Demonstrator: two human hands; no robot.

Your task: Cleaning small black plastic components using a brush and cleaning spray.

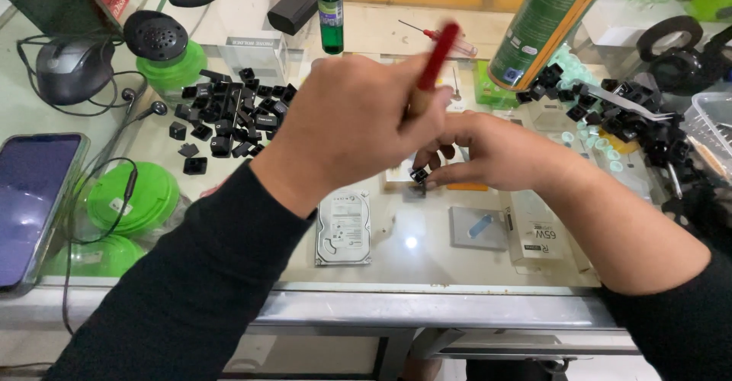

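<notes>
A: Your left hand (pixel 347 125) is closed around a red-handled tool (pixel 436 59), the handle sticking up toward one o'clock; the tip is hidden behind your knuckles.

B: And my right?

A: Your right hand (pixel 499 152) is pinched shut, fingertips pressing one black keycap (pixel 418 174) down against the glass table (pixel 412 263), dead centre of the view. The two hands nearly touch over it.

B: How far along am I, would you say?

A: Hard to be sure. There's a loose keycap pile (pixel 229 114) at ten o'clock of your hands, and a second heap of caps (pixel 610 110) at two o'clock mixed with pale little rubber domes (pixel 598 138). Which heap is finished I can't tell. By my reading you're on one cap among many, so plenty seems left.

B: Anything else near my hands?

A: A hard drive (pixel 344 227) lies just at six o'clock under your left wrist, and a white charger brick (pixel 536 236) sits at five o'clock of the right one. A green bottle (pixel 330 11) stands at twelve, a big spray can (pixel 543 22) at one. At nine o'clock, well apart, you've got a phone (pixel 34 205) and green lids (pixel 130 198)
</notes>
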